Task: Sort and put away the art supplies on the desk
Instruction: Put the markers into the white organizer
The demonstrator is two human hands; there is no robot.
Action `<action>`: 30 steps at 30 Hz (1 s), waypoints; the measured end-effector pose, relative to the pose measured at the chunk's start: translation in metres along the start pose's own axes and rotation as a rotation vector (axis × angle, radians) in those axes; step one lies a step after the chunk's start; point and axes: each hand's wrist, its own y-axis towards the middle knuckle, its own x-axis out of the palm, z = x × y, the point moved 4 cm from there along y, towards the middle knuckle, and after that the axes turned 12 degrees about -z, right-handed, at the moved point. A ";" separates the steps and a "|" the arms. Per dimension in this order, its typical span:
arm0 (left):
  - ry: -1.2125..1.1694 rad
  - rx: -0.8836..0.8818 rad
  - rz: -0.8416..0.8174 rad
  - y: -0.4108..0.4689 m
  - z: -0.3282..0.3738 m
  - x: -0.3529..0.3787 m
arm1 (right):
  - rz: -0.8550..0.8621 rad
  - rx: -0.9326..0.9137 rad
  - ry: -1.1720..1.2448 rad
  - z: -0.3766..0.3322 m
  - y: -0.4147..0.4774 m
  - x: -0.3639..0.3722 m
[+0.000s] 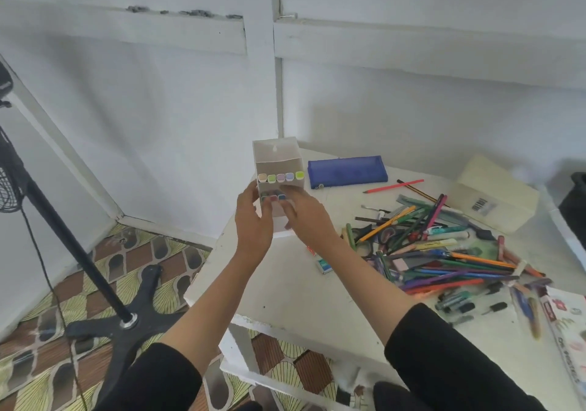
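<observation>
A white marker box (277,163) with its flap open is held above the desk's far left corner. Coloured marker caps (281,177) show in two rows inside it. My left hand (253,217) grips the box's left side. My right hand (306,212) holds its right side, fingers curled at the lower row of markers. A big heap of pencils, pens and markers (444,252) lies on the white desk (285,283) to the right. A blue pencil case (347,171) lies at the back.
A cream box with a barcode (493,193) sits at the back right. A small eraser (325,265) lies mid-desk, and a printed pastel box (567,321) at the right edge. A black fan stand (79,252) rises from the patterned floor on the left.
</observation>
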 end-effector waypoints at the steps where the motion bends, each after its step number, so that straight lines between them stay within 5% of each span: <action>1: 0.025 0.022 0.061 -0.003 0.000 0.000 | 0.067 -0.070 0.044 0.001 -0.009 -0.001; 6: 0.183 0.268 0.266 -0.031 0.011 0.017 | 0.278 -0.063 0.151 0.040 -0.057 -0.012; 13: 0.341 0.480 -0.157 -0.061 0.015 0.106 | 0.481 0.239 0.342 0.132 -0.137 -0.067; 19: 0.432 0.382 -0.421 -0.064 0.027 0.188 | 0.583 0.485 0.321 0.203 -0.195 -0.129; 24: 0.700 0.279 -0.639 -0.054 0.039 0.252 | 0.412 0.631 0.256 0.255 -0.218 -0.161; 30: 0.987 0.284 -0.773 -0.041 0.060 0.320 | -0.059 0.441 0.112 0.270 -0.227 -0.173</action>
